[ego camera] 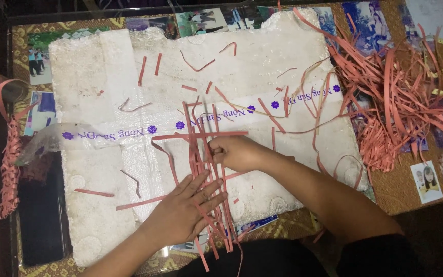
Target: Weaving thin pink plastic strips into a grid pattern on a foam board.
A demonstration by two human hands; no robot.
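**Loose strips at risk of sliding apart**

We are pressing our left hand (pixel 188 208) flat, fingers spread, on the upright pink strips (pixel 203 169) near the foam board's (pixel 93 77) front edge; our right hand (pixel 234 153) is pinching a crosswise strip (pixel 201 136). Tugging could shift or tear them.

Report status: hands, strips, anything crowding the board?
Left hand flat, pinning upright pink strips. Right hand pinching the crosswise strip. Loose offcuts litter the foam board.
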